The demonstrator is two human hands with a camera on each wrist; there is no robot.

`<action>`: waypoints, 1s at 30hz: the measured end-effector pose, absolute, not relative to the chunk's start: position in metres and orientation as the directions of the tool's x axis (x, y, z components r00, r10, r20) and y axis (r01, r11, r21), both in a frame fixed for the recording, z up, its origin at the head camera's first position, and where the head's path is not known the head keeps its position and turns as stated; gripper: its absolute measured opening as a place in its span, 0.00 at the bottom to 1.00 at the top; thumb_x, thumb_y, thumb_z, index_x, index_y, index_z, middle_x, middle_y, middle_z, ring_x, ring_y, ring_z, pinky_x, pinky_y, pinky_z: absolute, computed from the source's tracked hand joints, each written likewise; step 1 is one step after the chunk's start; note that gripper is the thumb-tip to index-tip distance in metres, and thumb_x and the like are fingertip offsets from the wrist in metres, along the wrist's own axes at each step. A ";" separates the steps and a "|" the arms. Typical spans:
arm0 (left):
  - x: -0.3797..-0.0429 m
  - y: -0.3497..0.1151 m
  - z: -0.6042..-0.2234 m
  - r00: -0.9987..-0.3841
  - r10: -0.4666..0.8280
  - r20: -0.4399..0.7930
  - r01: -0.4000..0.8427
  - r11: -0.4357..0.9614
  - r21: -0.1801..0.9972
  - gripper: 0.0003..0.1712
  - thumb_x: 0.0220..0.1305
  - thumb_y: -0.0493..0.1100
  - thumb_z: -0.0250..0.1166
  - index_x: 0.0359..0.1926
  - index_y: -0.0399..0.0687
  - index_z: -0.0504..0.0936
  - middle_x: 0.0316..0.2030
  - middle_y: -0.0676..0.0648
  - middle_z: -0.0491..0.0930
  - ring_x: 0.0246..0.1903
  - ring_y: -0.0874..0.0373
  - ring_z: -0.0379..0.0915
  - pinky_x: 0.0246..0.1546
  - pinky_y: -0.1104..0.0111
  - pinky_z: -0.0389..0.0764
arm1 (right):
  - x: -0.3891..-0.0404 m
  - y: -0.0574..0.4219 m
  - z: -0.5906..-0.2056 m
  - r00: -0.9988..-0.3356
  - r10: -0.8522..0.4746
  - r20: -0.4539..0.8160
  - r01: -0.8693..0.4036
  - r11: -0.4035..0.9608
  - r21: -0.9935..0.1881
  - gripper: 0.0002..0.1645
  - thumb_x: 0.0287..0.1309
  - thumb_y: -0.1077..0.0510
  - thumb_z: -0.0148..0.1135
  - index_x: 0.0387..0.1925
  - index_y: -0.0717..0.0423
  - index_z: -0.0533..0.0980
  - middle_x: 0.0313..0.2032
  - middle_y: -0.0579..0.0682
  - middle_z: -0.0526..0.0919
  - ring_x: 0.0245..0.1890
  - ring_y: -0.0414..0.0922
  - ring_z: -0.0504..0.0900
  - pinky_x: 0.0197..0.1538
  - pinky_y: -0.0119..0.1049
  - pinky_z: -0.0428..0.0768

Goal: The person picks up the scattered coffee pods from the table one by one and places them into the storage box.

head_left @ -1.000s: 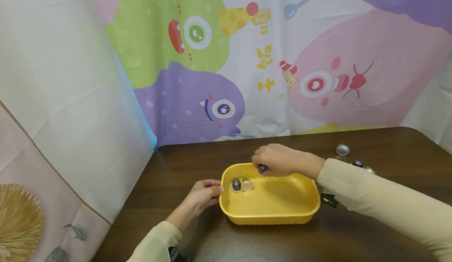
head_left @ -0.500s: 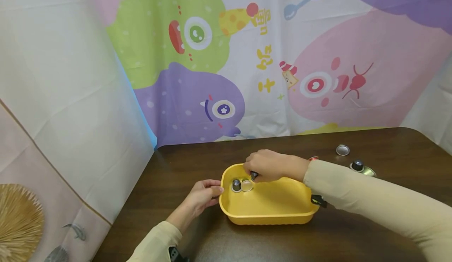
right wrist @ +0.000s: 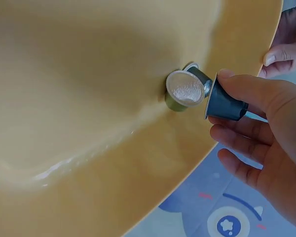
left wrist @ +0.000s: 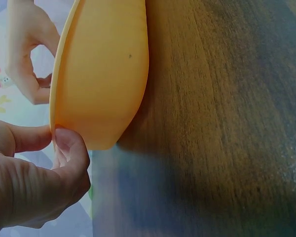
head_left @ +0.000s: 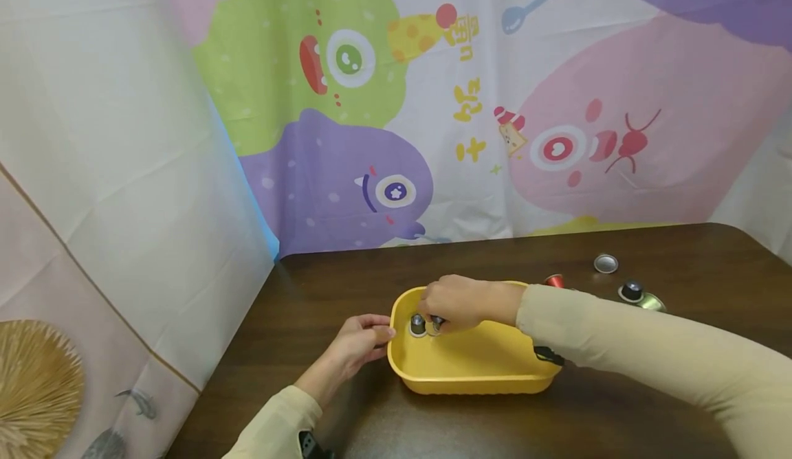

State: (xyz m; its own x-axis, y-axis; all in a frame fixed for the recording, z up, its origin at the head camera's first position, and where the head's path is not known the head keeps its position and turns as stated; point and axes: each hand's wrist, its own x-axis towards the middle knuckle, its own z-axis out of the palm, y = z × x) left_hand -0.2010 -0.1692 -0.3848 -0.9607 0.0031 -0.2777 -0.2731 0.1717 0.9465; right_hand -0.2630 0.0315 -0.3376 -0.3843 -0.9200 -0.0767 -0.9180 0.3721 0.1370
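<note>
A yellow plastic tub (head_left: 489, 356) stands on the dark wooden table. My left hand (head_left: 355, 343) pinches its left rim between thumb and fingers, as the left wrist view also shows. Over the tub's left part, my right hand (head_left: 460, 302) holds a dark coffee capsule (right wrist: 226, 102) between thumb and fingers. Just beside that capsule, inside the tub, lie a green capsule (right wrist: 176, 102) with its pale lid showing and another dark capsule (head_left: 417, 324), which stands lid down. In the head view my right hand mostly covers the green one.
Right of the tub, on the table, are a red capsule (head_left: 555, 280), a silvery capsule or lid (head_left: 606, 263), a dark capsule (head_left: 631, 290) and a light green one (head_left: 652, 302). A cartoon-printed curtain (head_left: 371, 136) hangs behind the table's far edge.
My right hand has moved left and lower inside the tub with the dark capsule, close to the capsules there. The red capsule has come into view. My left hand stays on the rim.
</note>
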 end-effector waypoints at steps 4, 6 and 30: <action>-0.202 -0.169 -0.384 -0.957 0.008 -0.289 -0.283 0.176 0.943 0.18 0.62 0.31 0.59 0.53 0.27 0.74 0.39 0.42 0.79 0.39 0.57 0.76 0.43 0.62 0.83 | -0.262 0.025 -0.339 -0.371 -0.924 -0.089 -0.925 0.361 0.116 0.07 0.50 0.56 0.69 0.31 0.48 0.78 0.32 0.41 0.81 0.31 0.37 0.76 0.35 0.29 0.77; -0.202 -0.170 -0.383 -0.956 0.011 -0.293 -0.286 0.180 0.941 0.18 0.62 0.31 0.59 0.53 0.27 0.73 0.40 0.42 0.79 0.39 0.57 0.76 0.44 0.62 0.83 | -0.262 0.022 -0.341 -0.369 -0.923 -0.105 -0.928 0.360 0.097 0.07 0.50 0.56 0.69 0.32 0.48 0.78 0.32 0.41 0.81 0.30 0.36 0.75 0.34 0.28 0.76; -0.201 -0.170 -0.385 -0.958 0.024 -0.284 -0.274 0.204 0.940 0.19 0.61 0.32 0.59 0.53 0.27 0.73 0.39 0.44 0.79 0.39 0.58 0.76 0.43 0.63 0.83 | -0.268 0.005 -0.364 -0.324 -0.940 -0.108 -0.932 0.337 -0.132 0.08 0.50 0.65 0.66 0.32 0.51 0.78 0.33 0.43 0.80 0.30 0.33 0.71 0.35 0.20 0.71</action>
